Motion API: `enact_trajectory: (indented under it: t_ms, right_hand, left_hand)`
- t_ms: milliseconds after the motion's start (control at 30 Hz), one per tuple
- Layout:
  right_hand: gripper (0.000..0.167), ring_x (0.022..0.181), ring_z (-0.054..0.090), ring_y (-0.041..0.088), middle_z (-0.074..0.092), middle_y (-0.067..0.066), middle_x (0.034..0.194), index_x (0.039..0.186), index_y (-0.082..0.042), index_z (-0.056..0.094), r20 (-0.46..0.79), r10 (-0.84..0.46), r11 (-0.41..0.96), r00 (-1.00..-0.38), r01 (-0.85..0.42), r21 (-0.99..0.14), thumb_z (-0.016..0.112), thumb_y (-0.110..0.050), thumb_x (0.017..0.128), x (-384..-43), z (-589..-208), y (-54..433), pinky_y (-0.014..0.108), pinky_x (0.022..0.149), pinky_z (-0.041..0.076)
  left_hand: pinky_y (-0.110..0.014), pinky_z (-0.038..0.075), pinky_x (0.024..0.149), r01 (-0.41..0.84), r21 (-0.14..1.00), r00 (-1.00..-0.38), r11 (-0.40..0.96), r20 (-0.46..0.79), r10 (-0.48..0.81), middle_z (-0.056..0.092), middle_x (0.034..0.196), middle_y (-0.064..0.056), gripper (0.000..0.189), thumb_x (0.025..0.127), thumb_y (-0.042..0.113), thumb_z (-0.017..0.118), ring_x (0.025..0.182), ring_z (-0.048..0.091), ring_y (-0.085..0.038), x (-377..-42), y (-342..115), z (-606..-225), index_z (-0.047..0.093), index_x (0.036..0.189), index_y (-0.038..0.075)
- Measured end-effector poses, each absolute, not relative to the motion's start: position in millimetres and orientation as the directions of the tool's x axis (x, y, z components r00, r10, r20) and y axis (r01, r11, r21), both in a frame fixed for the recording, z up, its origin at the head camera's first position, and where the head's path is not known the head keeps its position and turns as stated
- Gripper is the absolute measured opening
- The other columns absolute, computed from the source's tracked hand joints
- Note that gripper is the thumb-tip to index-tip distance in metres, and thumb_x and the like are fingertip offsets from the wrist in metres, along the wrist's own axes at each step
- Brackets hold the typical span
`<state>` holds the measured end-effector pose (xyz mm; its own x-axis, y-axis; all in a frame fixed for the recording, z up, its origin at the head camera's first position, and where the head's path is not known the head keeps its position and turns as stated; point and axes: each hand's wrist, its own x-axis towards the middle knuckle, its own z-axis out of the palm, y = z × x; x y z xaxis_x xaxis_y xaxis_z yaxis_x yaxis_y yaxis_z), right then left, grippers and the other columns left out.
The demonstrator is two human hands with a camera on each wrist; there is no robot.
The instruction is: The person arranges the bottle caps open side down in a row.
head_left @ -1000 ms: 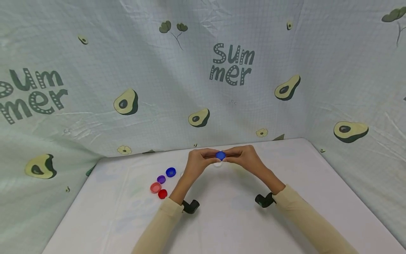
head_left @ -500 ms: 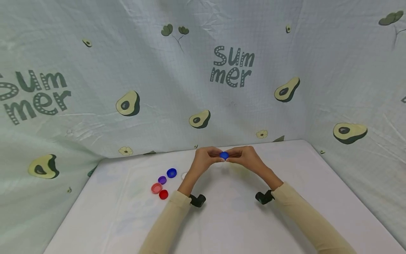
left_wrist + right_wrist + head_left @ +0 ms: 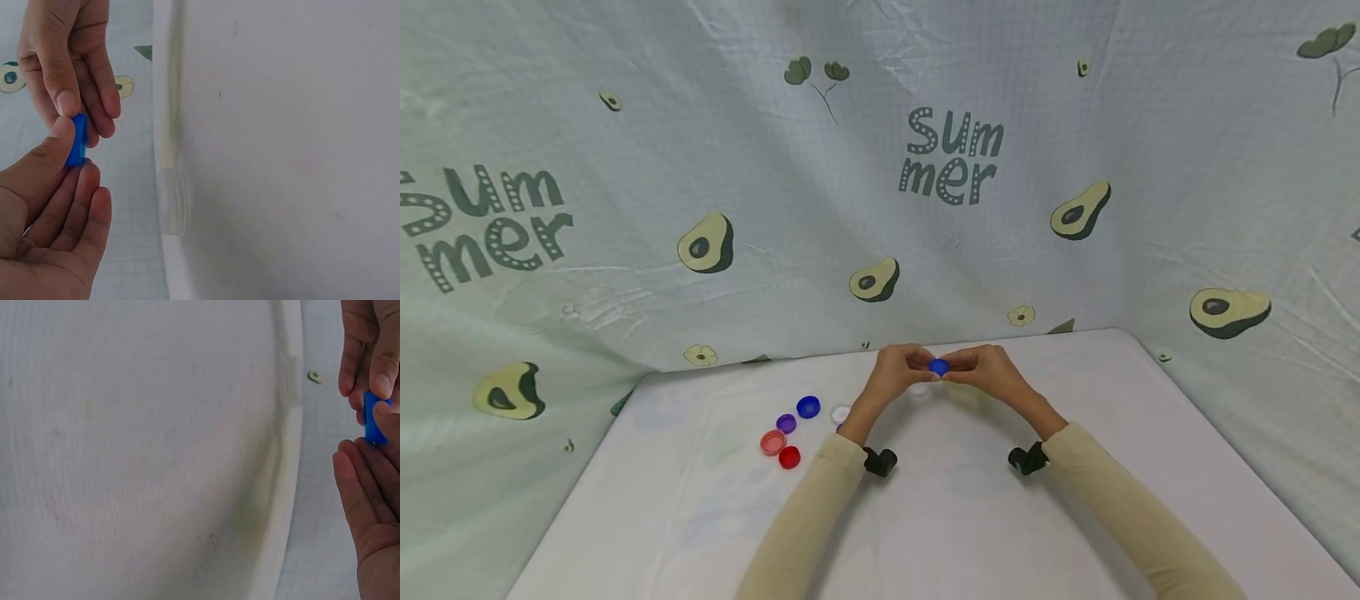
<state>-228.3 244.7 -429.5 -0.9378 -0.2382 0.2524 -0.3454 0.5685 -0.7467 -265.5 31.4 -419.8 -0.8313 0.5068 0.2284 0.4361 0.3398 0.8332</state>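
Over the far side of the white table, both hands meet at a small blue bottle cap. My left hand pinches it from the left between thumb and fingertips. From the other side, my right hand pinches the same cap. In the left wrist view the cap stands on edge, its hollow side turned toward the table, with both thumbs meeting at its near edge. The right wrist view shows the cap partly covered by a thumb.
Left of the hands lie another blue cap, a purple cap, a pinkish-red cap, a red cap and a white cap. A translucent strip sits at the table's far edge. A patterned curtain hangs behind.
Both hands still hold the blue cap, which has shifted slightly right. My left forearm has moved right, uncovering the white cap and a bit of purple beside the wrist.
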Motion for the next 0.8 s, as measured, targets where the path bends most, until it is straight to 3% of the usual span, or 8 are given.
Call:
enact_trajectory:
  t_ms: [800]
  right_hand:
    - [0.032, 0.104, 0.073, 0.025, 0.077, 0.006, 0.108, 0.119, -0.006, 0.076, 0.159, -0.242, 0.623, -0.957, -0.279, -0.731, 0.079, -0.020, 0.091, -246.5, -444.5, 250.2, 0.045, 0.093, 0.057]
  left_hand:
    - [-0.028, 0.060, 0.081, 0.406, 0.831, -0.842, 0.381, 0.178, 0.510, 0.076, 0.100, -0.017, 0.027, 0.082, 0.004, 0.084, 0.093, 0.074, -0.025, -279.6, 42.4, -435.4, 0.074, 0.105, -0.004]
